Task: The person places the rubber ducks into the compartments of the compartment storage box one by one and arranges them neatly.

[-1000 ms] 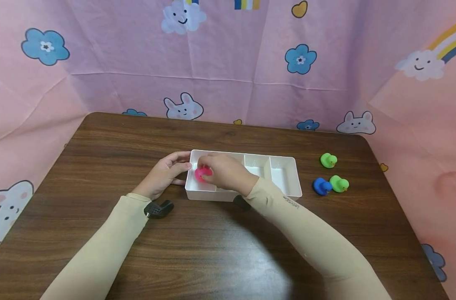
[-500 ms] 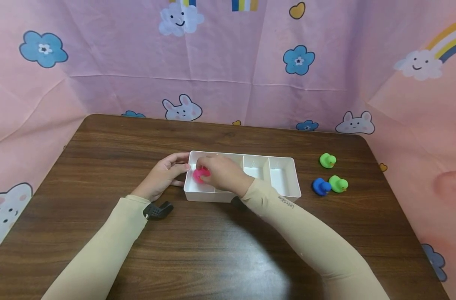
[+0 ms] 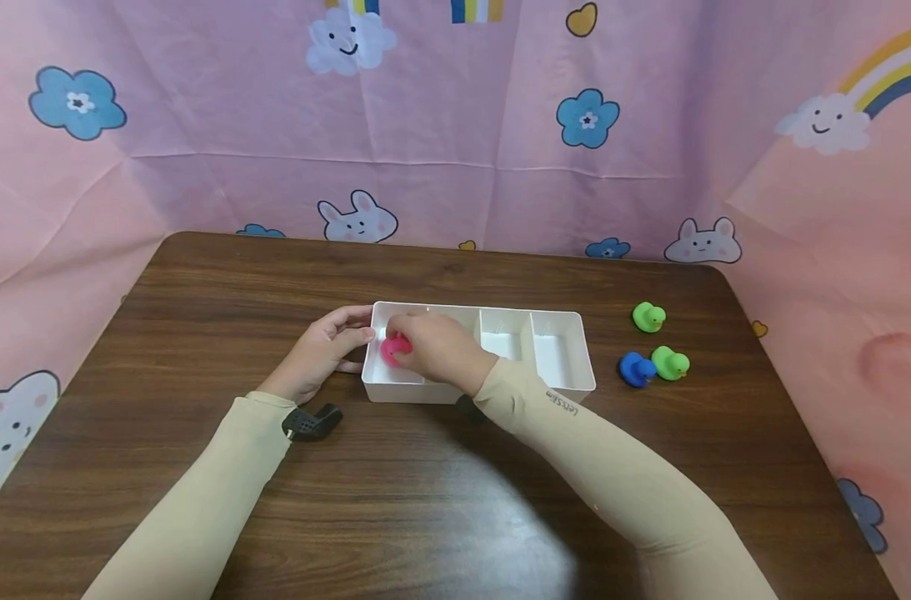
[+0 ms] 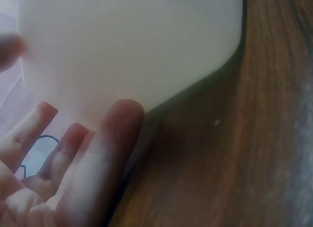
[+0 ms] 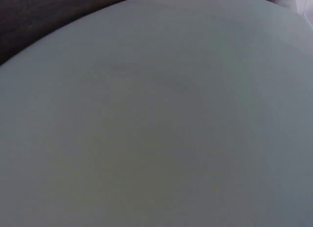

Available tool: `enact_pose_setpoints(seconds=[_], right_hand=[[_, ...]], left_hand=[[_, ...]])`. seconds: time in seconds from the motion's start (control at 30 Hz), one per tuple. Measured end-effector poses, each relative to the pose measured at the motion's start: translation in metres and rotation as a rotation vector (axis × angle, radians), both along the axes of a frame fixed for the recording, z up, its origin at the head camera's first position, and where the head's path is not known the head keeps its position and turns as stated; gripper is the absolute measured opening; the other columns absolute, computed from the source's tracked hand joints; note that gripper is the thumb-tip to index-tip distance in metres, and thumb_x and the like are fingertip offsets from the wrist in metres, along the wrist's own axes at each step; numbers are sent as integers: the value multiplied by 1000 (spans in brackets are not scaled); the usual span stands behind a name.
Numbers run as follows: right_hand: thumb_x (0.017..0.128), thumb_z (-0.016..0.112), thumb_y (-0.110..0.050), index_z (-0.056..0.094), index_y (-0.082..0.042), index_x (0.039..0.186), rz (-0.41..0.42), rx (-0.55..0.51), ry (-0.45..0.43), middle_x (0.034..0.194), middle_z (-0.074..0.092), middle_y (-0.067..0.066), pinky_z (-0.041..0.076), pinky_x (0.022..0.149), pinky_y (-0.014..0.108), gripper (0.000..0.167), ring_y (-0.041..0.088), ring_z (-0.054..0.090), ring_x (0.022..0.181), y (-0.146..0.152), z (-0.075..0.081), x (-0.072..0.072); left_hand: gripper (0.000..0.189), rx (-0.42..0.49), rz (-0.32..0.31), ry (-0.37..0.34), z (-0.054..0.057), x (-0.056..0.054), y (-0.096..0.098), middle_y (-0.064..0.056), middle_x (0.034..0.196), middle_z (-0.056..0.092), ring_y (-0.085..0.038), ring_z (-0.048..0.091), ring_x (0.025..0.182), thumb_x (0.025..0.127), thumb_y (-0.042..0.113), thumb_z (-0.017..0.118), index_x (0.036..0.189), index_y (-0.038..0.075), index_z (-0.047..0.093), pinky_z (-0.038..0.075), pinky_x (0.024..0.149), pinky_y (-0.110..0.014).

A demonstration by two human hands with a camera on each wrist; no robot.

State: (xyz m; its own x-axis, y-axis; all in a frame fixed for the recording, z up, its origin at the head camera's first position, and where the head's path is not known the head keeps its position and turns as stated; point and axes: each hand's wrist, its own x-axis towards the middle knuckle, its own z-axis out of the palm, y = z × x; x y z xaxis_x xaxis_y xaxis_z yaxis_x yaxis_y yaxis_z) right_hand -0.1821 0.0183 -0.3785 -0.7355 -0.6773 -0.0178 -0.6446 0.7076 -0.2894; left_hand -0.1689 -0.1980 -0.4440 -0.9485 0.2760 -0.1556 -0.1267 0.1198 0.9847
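A pink rubber duck [image 3: 395, 350] is in the leftmost compartment of a white divided box [image 3: 410, 392]. My right hand [image 3: 443, 350] reaches down over the box and pinches the duck, hiding part of it and of the neighbouring compartment. At the box's left end my left hand [image 3: 316, 350] rests against the outside. In the left wrist view, the fairly straight fingers [image 4: 100, 173] touch the white end wall [image 4: 132, 51]. Most of the right wrist view is filled by the close, blurred box wall [image 5: 156, 114]; no duck shows there.
Right of the box, a blue duck [image 3: 635, 369] sits beside a green duck [image 3: 670, 363] on the brown wooden table [image 3: 395, 517]. Another green duck [image 3: 648, 317] sits behind them. A patterned pink cloth [image 3: 440, 125] hangs behind the table.
The whole head view has shifted slightly left. My right hand stays at the pink duck in the leftmost compartment, and the left hand stays against the box's end.
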Motion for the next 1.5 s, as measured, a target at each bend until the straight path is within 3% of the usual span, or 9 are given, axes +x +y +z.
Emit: enact_pose_setpoints(seconds=[0.27, 0.43, 0.53, 0.67, 0.87, 1.0, 1.17, 1.37, 1.5], right_hand=[[97, 74, -24, 69, -12, 121, -4, 30, -18, 111, 71, 2, 53, 87, 30, 28, 18, 62, 94, 0, 5, -1], [98, 71, -29, 69, -16, 126, -21, -2, 29, 119, 69, 0, 57, 83, 35, 31, 18, 68, 98, 14, 23, 6], [99, 70, -28, 69, -17, 126, -36, -55, 97, 120, 68, -1, 58, 76, 39, 30, 20, 70, 96, 32, 40, 11], [97, 71, -24, 69, -16, 126, -75, -115, 175, 121, 69, -1, 58, 77, 41, 30, 20, 70, 101, 66, 61, 11], [98, 70, -20, 68, -11, 127, -196, -132, 155, 121, 68, 6, 56, 79, 40, 30, 21, 66, 93, 126, 78, 3], [99, 69, -19, 66, -7, 128, -303, -123, 96, 125, 67, 9, 56, 84, 45, 32, 26, 65, 98, 172, 77, -9], [98, 69, -17, 66, -4, 127, -422, -88, 91, 121, 66, 14, 54, 84, 50, 32, 31, 64, 98, 232, 64, -24], [99, 68, -19, 65, -2, 127, -496, 15, 70, 120, 63, 20, 52, 87, 58, 33, 38, 62, 104, 284, 49, -32], [98, 66, -18, 62, 3, 131, -507, 80, -22, 124, 60, 25, 51, 91, 61, 39, 42, 60, 108, 309, 41, -33]], left_hand=[[55, -3, 3, 2, 1, -2, 0, -19, 150, 49, -28, 59, 123, 105, 29, 61, 153, 8, 45, 62, 86, -41], [55, -6, 1, -8, 1, -1, 0, -18, 149, 49, -26, 60, 122, 105, 30, 61, 153, 9, 44, 62, 85, -40], [54, -5, 7, -12, 0, -1, 0, -17, 148, 50, -27, 59, 122, 105, 31, 61, 152, 10, 46, 62, 85, -39], [54, -4, 7, -2, 0, 0, 1, -18, 149, 50, -31, 57, 126, 105, 30, 61, 153, 10, 45, 62, 85, -40], [54, -9, 17, -9, 0, 1, 2, -17, 149, 50, -34, 55, 129, 105, 30, 61, 153, 11, 45, 62, 85, -39], [56, -18, 14, -1, 0, 2, 2, -19, 150, 49, -34, 56, 128, 105, 30, 61, 154, 10, 44, 62, 85, -39], [57, -32, 12, 9, 2, 2, 2, -20, 150, 49, -34, 55, 129, 105, 32, 61, 155, 9, 43, 62, 85, -38], [55, -29, 22, 5, 1, 3, 1, -19, 149, 49, -35, 55, 129, 106, 30, 61, 154, 10, 44, 62, 85, -39], [56, -25, 13, 7, 0, 3, 2, -18, 148, 50, -35, 55, 129, 105, 31, 61, 154, 10, 44, 62, 85, -39]])
